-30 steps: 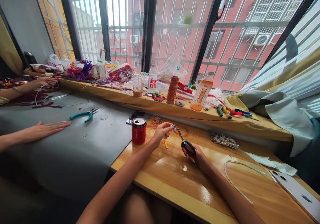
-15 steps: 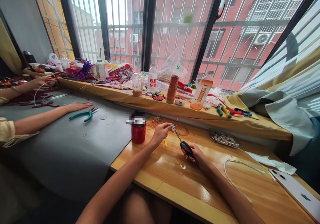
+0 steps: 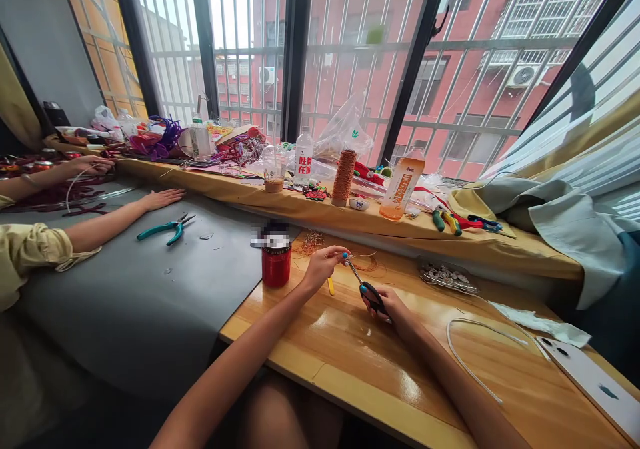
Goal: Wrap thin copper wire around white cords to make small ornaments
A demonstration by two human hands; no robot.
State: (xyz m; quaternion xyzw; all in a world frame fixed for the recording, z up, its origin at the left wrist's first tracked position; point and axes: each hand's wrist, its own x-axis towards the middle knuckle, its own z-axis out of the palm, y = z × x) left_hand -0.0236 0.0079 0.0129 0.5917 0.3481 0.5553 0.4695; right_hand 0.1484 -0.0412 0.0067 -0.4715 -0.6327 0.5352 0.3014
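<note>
My left hand (image 3: 326,266) is closed in a pinch on a small white bead (image 3: 347,262) above the wooden table. My right hand (image 3: 391,305) is wrapped round the black handles of slim scissors (image 3: 369,293). Their metal blades slant up to the left, and the tips meet the bead at my left fingertips. Whether the blades are apart is too small to tell. Thin copper wire (image 3: 367,262) lies in loose loops just behind my hands. A yellow stick (image 3: 331,285) lies below my left hand.
A red jar (image 3: 277,264) stands left of my left hand. A clear tray of small pieces (image 3: 449,277), white cord (image 3: 465,362) and a phone (image 3: 595,385) lie right. Teal pliers (image 3: 167,229) lie near a co-worker's hand (image 3: 163,199). Bottles and a wire spool (image 3: 344,179) line the sill.
The wire end that stuck up beside my left fingertips no longer shows. My hands stay nearly in place. The co-worker's sleeved arm has shifted to the right.
</note>
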